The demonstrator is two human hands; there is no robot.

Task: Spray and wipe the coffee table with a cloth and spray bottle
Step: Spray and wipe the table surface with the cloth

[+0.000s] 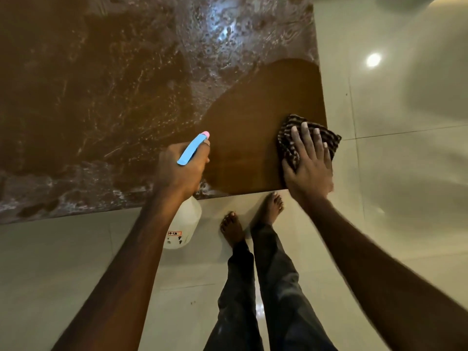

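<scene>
The brown coffee table (pixel 253 102) fills the upper left of the head view. Most of its top is wet and foamy; a wiped, plain brown patch sits at the near right corner. My right hand (pixel 307 160) presses flat, fingers spread, on a dark striped cloth (pixel 288 145) at that corner, close to the table's right edge. My left hand (pixel 182 165) grips the neck of a spray bottle (pixel 186 224) with a blue head and pink nozzle tip. The white bottle body hangs below the table's near edge.
Glossy pale floor tiles (pixel 392 173) surround the table on the right and near sides, reflecting a ceiling light. My bare feet (pixel 233 226) and dark trouser legs stand just in front of the table's near edge.
</scene>
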